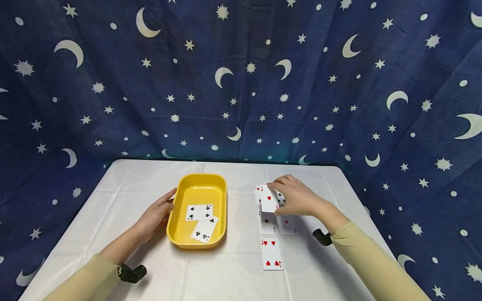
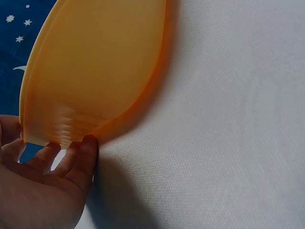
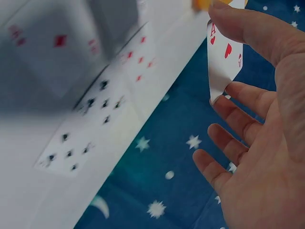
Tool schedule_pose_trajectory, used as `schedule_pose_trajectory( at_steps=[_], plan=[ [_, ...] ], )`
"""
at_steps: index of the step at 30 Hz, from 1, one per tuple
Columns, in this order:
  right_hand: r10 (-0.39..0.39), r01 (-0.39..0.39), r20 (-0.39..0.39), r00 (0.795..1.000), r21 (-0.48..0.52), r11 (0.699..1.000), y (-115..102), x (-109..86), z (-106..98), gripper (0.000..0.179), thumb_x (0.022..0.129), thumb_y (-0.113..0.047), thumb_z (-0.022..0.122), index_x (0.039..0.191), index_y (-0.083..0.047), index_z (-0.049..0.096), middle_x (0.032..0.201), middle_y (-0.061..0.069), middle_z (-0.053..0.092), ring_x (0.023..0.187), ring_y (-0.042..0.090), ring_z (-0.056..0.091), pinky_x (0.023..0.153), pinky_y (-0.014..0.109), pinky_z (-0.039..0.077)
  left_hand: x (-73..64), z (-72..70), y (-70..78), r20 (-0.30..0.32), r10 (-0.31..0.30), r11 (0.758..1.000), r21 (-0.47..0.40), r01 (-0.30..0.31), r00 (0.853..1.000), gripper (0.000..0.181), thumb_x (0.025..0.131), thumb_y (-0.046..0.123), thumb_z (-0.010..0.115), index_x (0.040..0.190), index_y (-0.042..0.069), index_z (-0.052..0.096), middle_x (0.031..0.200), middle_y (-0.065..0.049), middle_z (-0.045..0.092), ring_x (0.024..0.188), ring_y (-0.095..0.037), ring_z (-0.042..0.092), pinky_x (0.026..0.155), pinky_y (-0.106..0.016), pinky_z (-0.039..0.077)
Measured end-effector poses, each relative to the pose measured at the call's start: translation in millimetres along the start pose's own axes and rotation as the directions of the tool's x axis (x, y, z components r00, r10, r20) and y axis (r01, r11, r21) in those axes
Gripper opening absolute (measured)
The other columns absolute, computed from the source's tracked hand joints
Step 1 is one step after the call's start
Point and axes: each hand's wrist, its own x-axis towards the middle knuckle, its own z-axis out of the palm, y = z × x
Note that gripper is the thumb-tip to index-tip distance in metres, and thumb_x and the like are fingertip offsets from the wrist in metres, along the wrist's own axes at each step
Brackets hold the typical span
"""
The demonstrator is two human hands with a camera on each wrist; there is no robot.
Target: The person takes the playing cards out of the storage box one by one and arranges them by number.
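In the head view, my left hand [image 1: 156, 215] is at the left side of a yellow tray [image 1: 202, 180]. The left wrist view shows its fingertips touching the tray's outer wall. Two overlapping cards lie inside the tray: a four of spades [image 1: 199, 212] and a clubs card [image 1: 204, 230]. On the right, my right hand [image 1: 299, 196] pinches an ace of hearts [image 1: 269, 199] by its ends, between thumb and fingers. That card is held above other cards, partly covering a diamonds card [image 1: 257, 193] and a black-suited card [image 1: 281, 198].
Nearer on the white table [image 1: 241, 276] lie an ace of clubs [image 1: 266, 223], an ace of diamonds [image 1: 289, 229] and a four of hearts [image 1: 271, 253]. The right wrist view shows a five of diamonds [image 3: 141, 59] beside black-suited cards [image 3: 66, 151]. A blue starry cloth [image 1: 244, 104] hangs behind.
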Motion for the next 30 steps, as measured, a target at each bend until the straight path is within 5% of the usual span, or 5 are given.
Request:
schedule_pose_trajectory(
  at_steps=[13,30],
  plan=[
    [0.050,-0.049,-0.030,0.998,0.024,0.998,40.7,-44.1,9.2,0.087,0.070,-0.036,0.090,0.147,-0.012,0.056,0.140,0.009,0.056,0.131,0.032,0.044,0.108,0.056,0.037,2.7,-0.4,-0.1,0.011,0.002,1.000,0.020,-0.003,1.000,0.067,0.105,0.019,0.043,0.166,0.026,0.016,0.167,-0.022,0.020,0.139,-0.039,0.044,0.112,-0.052,0.038],
    [0.117,-0.117,0.016,0.993,0.016,0.993,77.1,-75.6,30.7,0.088,0.066,-0.030,0.092,0.144,-0.007,0.058,0.140,0.015,0.056,0.130,0.038,0.045,0.105,0.061,0.038,4.5,-3.3,-2.1,0.007,-0.005,1.000,0.020,0.004,1.000,0.066,0.105,0.020,0.044,0.166,0.027,0.018,0.167,-0.019,0.020,0.138,-0.037,0.046,0.111,-0.048,0.041]
  ],
)
